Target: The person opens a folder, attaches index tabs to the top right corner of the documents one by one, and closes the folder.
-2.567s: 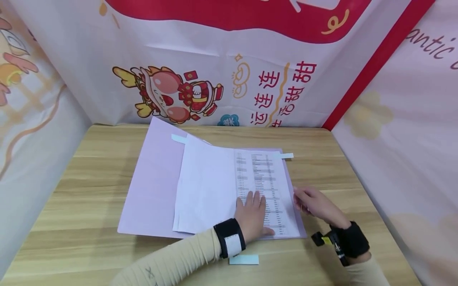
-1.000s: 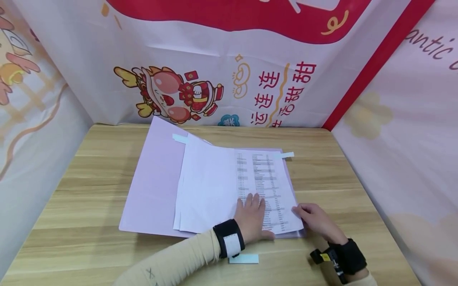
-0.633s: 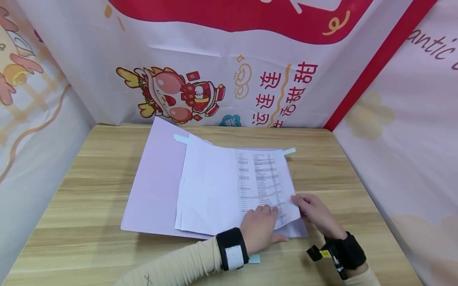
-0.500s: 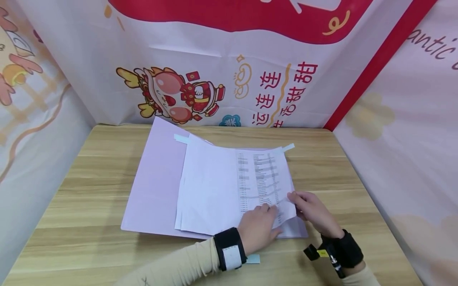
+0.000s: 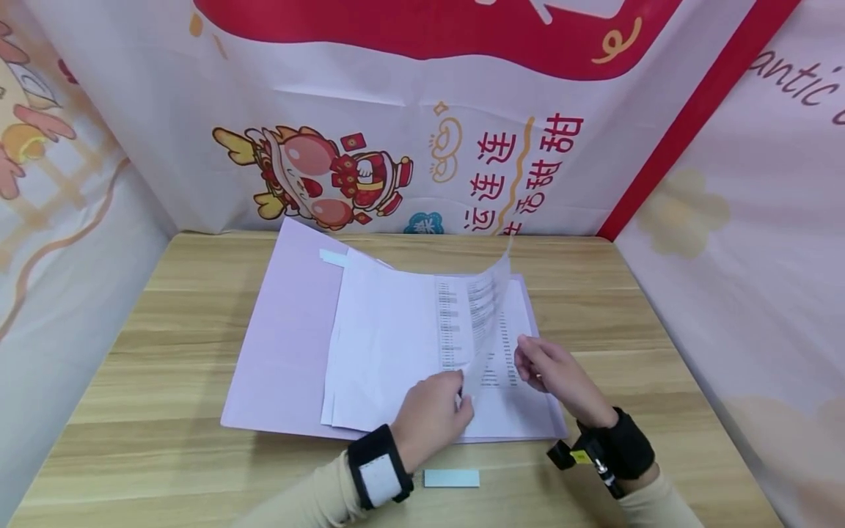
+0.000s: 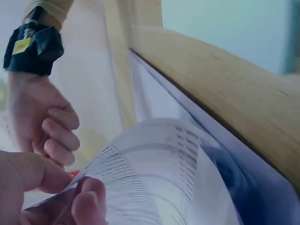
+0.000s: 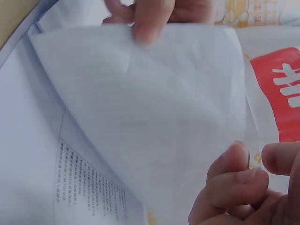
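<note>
Pinches the thin white paper sheet with printed rows (image 5: 480, 315) by its edge in the left hand (image 5: 429, 414), likely to stop such light paper from slipping or flopping back. Bends it up in a curve over the right side of the open lilac folder (image 5: 277, 352), with a white printed page (image 5: 508, 411) lying flat under it. Curls in the fingers of the right hand (image 5: 557, 374), close to the lifted sheet and holding nothing, perhaps to give the paper room to bend. Has the folder spread out on the pale wood-grain surface (image 5: 138, 381), maybe to show both sides at once. Shows a short light-blue strip (image 5: 333, 257) poking out past the top left of the plain white paper (image 5: 383, 345), likely to be easy to spot. Has a loose light-blue strip (image 5: 452, 479) on the surface in front of the folder, not touching it, perhaps to be near the hands. Cannot read the tiny words.
</note>
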Available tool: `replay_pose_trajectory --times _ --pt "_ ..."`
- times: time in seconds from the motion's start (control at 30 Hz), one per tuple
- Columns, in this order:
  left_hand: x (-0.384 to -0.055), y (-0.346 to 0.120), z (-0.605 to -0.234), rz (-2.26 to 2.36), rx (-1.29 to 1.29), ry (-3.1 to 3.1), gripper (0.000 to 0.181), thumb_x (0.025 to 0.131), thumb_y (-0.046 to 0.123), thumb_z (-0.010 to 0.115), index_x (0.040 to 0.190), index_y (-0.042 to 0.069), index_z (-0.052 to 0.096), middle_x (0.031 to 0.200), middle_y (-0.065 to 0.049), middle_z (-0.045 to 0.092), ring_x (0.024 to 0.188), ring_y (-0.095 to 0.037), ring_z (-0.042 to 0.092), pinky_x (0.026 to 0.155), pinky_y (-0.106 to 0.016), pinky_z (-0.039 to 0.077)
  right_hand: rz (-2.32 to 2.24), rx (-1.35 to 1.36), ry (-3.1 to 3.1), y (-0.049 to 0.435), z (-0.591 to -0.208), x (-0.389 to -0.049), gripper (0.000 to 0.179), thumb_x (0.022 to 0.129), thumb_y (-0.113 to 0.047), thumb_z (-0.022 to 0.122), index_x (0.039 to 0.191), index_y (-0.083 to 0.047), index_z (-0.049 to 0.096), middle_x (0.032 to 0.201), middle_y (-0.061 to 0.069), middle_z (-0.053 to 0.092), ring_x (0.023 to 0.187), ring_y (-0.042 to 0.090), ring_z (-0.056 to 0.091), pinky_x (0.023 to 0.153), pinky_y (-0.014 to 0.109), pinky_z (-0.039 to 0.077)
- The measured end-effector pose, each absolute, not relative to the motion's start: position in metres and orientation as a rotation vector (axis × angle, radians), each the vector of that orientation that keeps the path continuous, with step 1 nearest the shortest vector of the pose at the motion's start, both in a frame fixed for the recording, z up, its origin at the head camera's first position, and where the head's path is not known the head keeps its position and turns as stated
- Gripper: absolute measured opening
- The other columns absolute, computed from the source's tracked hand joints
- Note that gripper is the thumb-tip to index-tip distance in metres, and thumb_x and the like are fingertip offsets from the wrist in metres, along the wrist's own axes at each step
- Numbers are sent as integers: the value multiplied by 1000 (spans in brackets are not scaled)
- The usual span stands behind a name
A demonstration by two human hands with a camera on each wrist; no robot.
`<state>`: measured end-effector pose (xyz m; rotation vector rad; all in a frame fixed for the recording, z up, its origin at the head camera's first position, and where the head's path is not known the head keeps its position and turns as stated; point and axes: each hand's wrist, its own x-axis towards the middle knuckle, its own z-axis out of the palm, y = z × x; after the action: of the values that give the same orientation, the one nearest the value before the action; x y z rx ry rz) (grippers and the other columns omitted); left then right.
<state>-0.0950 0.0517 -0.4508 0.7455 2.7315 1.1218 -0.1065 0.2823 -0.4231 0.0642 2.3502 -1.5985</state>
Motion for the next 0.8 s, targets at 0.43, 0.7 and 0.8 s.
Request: replay_pose_trajectory --times 0.43,0.7,0.8 --pt "-77 -14 -437 1395 352 2729 23 86 16 77 105 4 71 70 8 61 52 -5 50 46 -24 42 -1351 -81 2650 249 -428 -158 35 109 -32 49 92 -5 64 78 7 58 69 22 52 62 31 42" --pt "-62 -35 -447 1398 234 2844 41 82 18 82 119 7 66 97 -10 74 75 -16 66 58 -33 52 -1190 -212 2735 194 -456 -196 27 105 -31 58 92 -9 66 82 4 60 75 19 54 66 32 44" --pt "-58 -39 -452 1424 207 2853 40 82 17 82 117 4 66 102 -14 74 87 -24 70 67 -39 56 -1089 -243 2773 173 -464 -203 25 104 -34 60 88 -15 62 77 1 56 70 18 53 61 30 43"
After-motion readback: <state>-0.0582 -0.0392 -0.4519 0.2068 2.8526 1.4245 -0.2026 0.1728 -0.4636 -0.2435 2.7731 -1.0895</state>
